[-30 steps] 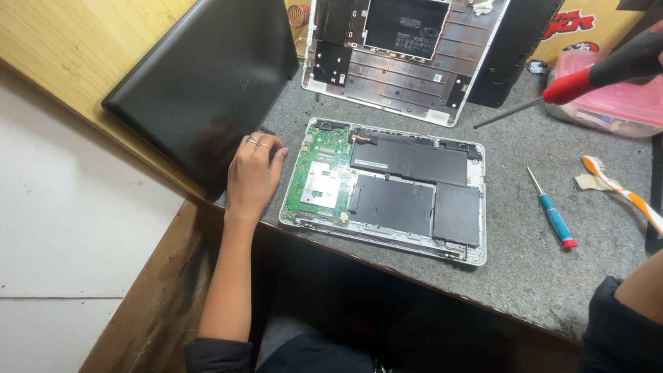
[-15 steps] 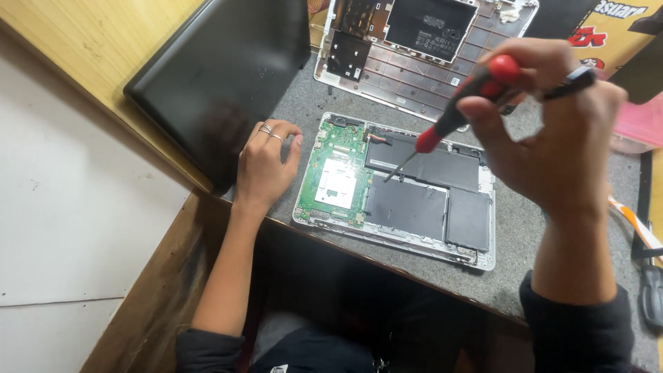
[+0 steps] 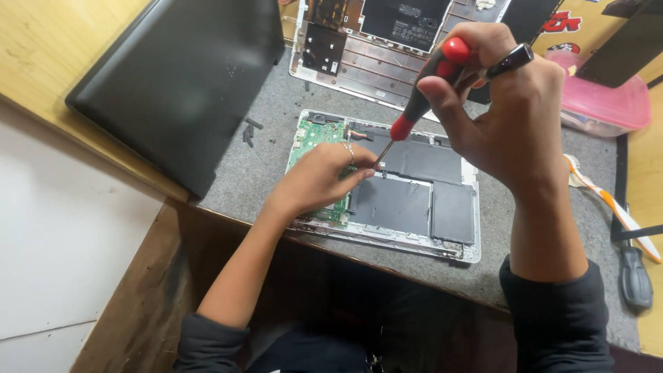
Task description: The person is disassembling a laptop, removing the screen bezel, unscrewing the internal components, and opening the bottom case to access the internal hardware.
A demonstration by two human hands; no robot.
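On the crowded grey bench [image 3: 269, 173], left hand [image 3: 314, 181] lies flat on the opened laptop [image 3: 414, 207]; right-hand fingers [image 3: 442, 97] clasp a red screwdriver [image 3: 428, 93].

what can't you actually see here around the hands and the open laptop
Head view, the only view:
- Screwdriver tip: hidden behind the left hand, so the exact spot it meets is unclear.
- Green circuit board: mostly covered by that hand.
- Right hand hides part of the upper casing.
- Toothbrush: its end runs off the right edge.

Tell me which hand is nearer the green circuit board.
Left. The left hand rests on the green circuit board; the right hand holds a screwdriver above the batteries.
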